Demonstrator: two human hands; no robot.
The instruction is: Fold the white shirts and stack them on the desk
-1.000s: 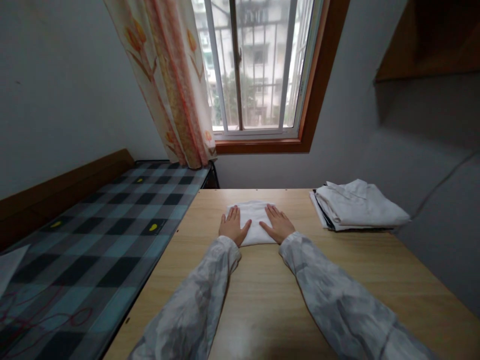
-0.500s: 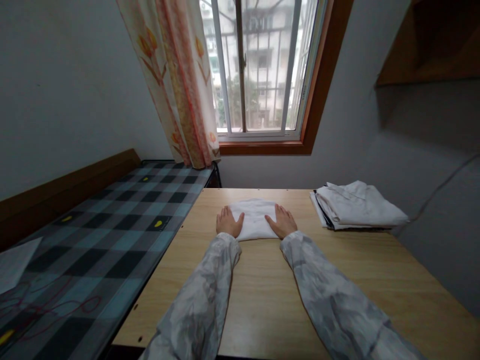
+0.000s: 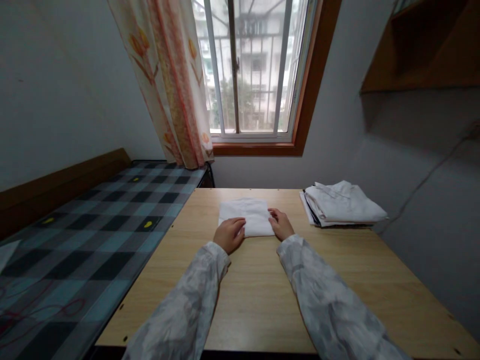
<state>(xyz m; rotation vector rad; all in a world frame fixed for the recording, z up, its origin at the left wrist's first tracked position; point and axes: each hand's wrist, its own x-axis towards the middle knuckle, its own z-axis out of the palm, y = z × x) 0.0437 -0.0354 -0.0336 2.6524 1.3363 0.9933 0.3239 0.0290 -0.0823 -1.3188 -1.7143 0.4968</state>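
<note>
Both hands have slid back from lying flat on top of the folded white cloth to its near corners, the fingers now curled where they were spread a moment ago. The cloth lies flat on the wooden table, toward the far edge and about midway between the left and right edges. The left hand sits at the cloth's near left corner with its fingers bent over the cloth's edge, gripping it; the thumb side faces the cloth. The right hand is at the near right corner, fingers bent and closed on the cloth's side edge. Both forearms, in pale patterned sleeves, run from the table's near edge straight toward the cloth, roughly parallel and well apart.

The near half of the table is bare wood. A stack of folded white garments lies toward the far right corner, near the cloth but not touching it. Beyond the left edge lies a checked bed cover; a window and flowered curtain rise behind the far edge.
</note>
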